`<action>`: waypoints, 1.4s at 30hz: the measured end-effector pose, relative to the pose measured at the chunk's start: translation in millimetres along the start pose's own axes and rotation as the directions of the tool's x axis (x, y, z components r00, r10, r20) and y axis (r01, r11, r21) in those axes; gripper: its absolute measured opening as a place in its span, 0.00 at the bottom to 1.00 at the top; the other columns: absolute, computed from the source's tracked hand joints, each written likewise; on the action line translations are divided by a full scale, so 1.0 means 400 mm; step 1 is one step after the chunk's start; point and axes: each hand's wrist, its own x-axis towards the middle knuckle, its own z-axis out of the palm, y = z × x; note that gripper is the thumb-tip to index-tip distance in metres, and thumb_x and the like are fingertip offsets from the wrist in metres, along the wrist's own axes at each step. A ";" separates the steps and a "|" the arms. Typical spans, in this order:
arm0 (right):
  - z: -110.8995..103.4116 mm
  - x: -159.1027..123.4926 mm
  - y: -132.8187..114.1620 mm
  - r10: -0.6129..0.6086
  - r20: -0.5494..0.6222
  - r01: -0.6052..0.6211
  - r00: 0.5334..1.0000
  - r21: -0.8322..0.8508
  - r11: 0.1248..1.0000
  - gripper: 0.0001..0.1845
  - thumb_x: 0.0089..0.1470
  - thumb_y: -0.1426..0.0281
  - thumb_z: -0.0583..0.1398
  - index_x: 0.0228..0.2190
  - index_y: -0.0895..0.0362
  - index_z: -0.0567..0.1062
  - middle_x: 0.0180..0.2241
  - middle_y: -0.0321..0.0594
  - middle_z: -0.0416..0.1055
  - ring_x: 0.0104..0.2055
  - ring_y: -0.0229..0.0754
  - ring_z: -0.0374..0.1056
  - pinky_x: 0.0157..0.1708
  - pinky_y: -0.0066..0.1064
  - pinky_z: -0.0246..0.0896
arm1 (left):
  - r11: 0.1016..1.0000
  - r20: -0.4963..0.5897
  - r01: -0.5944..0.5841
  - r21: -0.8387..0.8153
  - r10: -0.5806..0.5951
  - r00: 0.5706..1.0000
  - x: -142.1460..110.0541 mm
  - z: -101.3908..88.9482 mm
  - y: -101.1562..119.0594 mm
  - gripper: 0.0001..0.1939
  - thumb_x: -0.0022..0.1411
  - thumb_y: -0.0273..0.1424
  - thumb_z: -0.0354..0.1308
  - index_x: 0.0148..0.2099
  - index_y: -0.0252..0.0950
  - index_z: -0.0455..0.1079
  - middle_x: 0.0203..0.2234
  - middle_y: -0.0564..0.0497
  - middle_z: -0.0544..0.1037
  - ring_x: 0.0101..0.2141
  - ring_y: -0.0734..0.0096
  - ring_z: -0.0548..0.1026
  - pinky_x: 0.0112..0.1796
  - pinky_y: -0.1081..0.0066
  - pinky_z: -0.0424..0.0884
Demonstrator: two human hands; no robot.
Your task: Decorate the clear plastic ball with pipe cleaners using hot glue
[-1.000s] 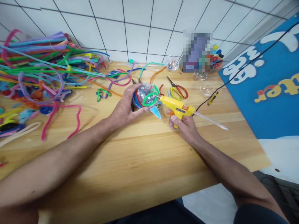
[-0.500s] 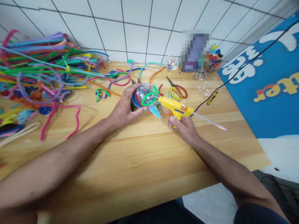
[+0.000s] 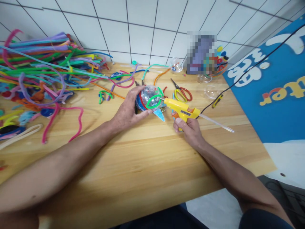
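Note:
My left hand [image 3: 127,109] is wrapped round a clear plastic ball [image 3: 148,95] decorated with red, blue and green pipe cleaners and a light-blue cone piece. My right hand [image 3: 188,127] grips the handle of a yellow hot glue gun [image 3: 182,109]. The gun's nozzle touches the green loop on the ball's right side. A clear glue stick pokes out of the gun's back towards the right. Both hands hover just above the wooden table [image 3: 143,159].
A big heap of coloured pipe cleaners [image 3: 40,73] covers the table's left side. Scissors with red and yellow handles [image 3: 182,92] lie behind the gun. Clear half-spheres [image 3: 211,90] and a small bowl [image 3: 176,65] stand at the back right. The gun's black cord [image 3: 250,68] runs up right over a blue board.
Almost nothing differs. The glue gun and my right hand shifted very slightly; the nozzle stays at the ball's green loop.

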 end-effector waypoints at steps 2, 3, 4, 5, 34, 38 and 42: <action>0.001 0.000 0.005 -0.013 0.001 0.013 1.000 -0.004 1.000 0.29 0.56 0.40 0.69 0.34 0.54 0.78 0.27 0.34 0.72 0.23 0.36 0.60 0.26 0.34 0.58 | 1.000 -0.001 -0.007 0.004 0.007 1.000 0.000 0.000 -0.001 0.45 0.69 0.53 0.68 0.77 0.46 0.53 0.71 0.38 0.68 0.70 0.44 0.70 0.72 0.45 0.68; 0.001 0.000 0.007 -0.018 -0.001 0.018 1.000 -0.007 1.000 0.28 0.56 0.41 0.69 0.35 0.54 0.79 0.27 0.34 0.72 0.23 0.36 0.61 0.27 0.34 0.58 | 1.000 0.001 -0.006 0.004 0.006 1.000 0.000 0.000 -0.001 0.45 0.69 0.53 0.69 0.77 0.46 0.53 0.71 0.38 0.68 0.70 0.44 0.69 0.72 0.44 0.68; 0.001 0.000 0.008 -0.019 -0.004 0.019 1.000 -0.009 1.000 0.29 0.56 0.41 0.69 0.37 0.54 0.79 0.26 0.34 0.71 0.23 0.36 0.61 0.27 0.34 0.58 | 1.000 0.003 -0.004 0.004 0.004 1.000 0.000 -0.001 0.000 0.45 0.69 0.53 0.69 0.77 0.46 0.54 0.72 0.38 0.68 0.70 0.43 0.69 0.72 0.44 0.68; 0.000 0.000 0.009 -0.017 -0.006 0.017 1.000 -0.009 1.000 0.29 0.56 0.41 0.69 0.39 0.54 0.79 0.24 0.33 0.70 0.23 0.37 0.61 0.27 0.33 0.58 | 1.000 0.007 -0.001 0.004 0.001 1.000 0.000 -0.001 0.001 0.45 0.69 0.53 0.69 0.77 0.46 0.54 0.71 0.38 0.68 0.70 0.43 0.69 0.72 0.43 0.68; -0.002 0.002 0.015 -0.021 0.042 0.022 0.999 -0.030 0.999 0.33 0.59 0.39 0.67 0.20 0.53 0.73 0.22 0.33 0.65 0.25 0.37 0.61 0.30 0.34 0.59 | 1.000 0.011 -0.004 0.015 0.004 1.000 0.006 -0.008 0.005 0.44 0.68 0.54 0.70 0.76 0.48 0.56 0.70 0.39 0.70 0.69 0.44 0.71 0.70 0.41 0.70; -0.003 0.002 0.017 -0.014 0.035 0.016 0.999 -0.055 0.998 0.32 0.60 0.41 0.66 0.19 0.53 0.72 0.22 0.34 0.65 0.25 0.38 0.61 0.30 0.34 0.60 | 1.000 0.022 0.020 0.010 -0.020 1.000 0.005 -0.009 0.006 0.44 0.68 0.54 0.69 0.76 0.49 0.56 0.70 0.39 0.70 0.69 0.43 0.70 0.70 0.39 0.69; -0.003 0.004 0.017 -0.009 0.039 0.011 0.999 -0.067 0.998 0.33 0.60 0.41 0.66 0.18 0.53 0.72 0.21 0.34 0.65 0.25 0.38 0.61 0.29 0.34 0.59 | 1.000 0.023 0.022 0.007 -0.022 0.999 0.005 -0.008 0.006 0.43 0.68 0.54 0.69 0.76 0.48 0.56 0.70 0.38 0.70 0.69 0.43 0.70 0.70 0.39 0.69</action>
